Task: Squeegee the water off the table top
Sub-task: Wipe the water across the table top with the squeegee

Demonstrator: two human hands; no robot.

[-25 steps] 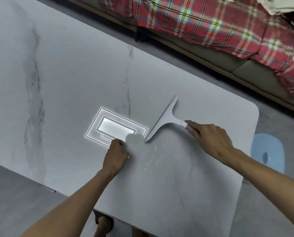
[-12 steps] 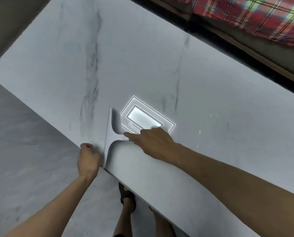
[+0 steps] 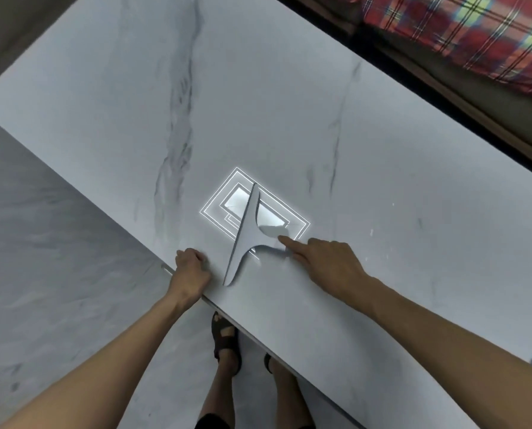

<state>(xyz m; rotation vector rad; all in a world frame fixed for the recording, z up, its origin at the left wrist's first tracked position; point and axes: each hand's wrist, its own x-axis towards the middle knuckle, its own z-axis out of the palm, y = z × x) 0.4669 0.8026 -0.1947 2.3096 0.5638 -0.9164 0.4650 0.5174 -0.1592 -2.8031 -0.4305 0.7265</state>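
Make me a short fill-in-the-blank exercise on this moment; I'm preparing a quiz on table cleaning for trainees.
1. The squeegee is held by the ____ hand.
2. The left hand rests closed at the table's ____ edge.
3. The squeegee's blade lies across the bright reflection of a ____ on the table top.
4. The blanket beyond the table has a ____ pattern.

Missing words: right; near; light; plaid
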